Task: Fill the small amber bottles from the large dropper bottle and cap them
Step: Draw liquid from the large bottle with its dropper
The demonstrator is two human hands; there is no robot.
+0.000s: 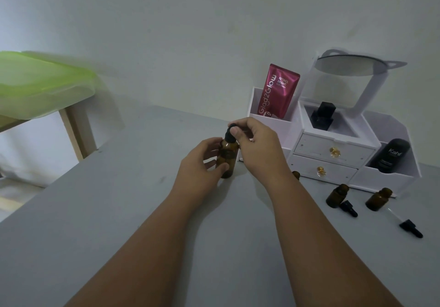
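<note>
The large amber dropper bottle [228, 156] stands upright on the grey table [114, 211]. My left hand [202, 161] wraps around its body. My right hand [256, 140] pinches its black dropper cap [230, 132] at the top. To the right, two small amber bottles [337, 195] [378, 198] stand uncapped. A third small amber bottle [296, 174] peeks out behind my right wrist. Two black dropper caps [348, 208] [410, 228] lie on the table beside them, one with its glass pipette showing.
A white organiser [333, 152] with two drawers stands at the back right, holding a pink sachet [278, 92], a black bottle [390, 155], a black cube bottle and a tilted mirror [350, 65]. A green-lidded box [40, 83] rests on a wooden stand at left.
</note>
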